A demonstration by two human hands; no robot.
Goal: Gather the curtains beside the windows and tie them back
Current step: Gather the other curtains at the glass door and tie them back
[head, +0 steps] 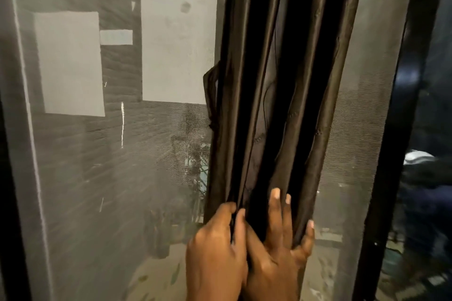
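Together, both hands' fingers [275, 212] clamp the gathered curtain [276, 93] folds between them.

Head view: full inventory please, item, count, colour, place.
curtain: one, dark brown, gathered in vertical folds, centre right
tie-back loop: one, dark brown, on the curtain's left edge
window screen: one, grey mesh, left and centre
window frame: one, black, right of the curtain
pale panels: about three, whitish, outside beyond the screen
left hand: one, grip pinching a curtain fold, bottom centre
right hand: one, grip round the folds, bottom centre
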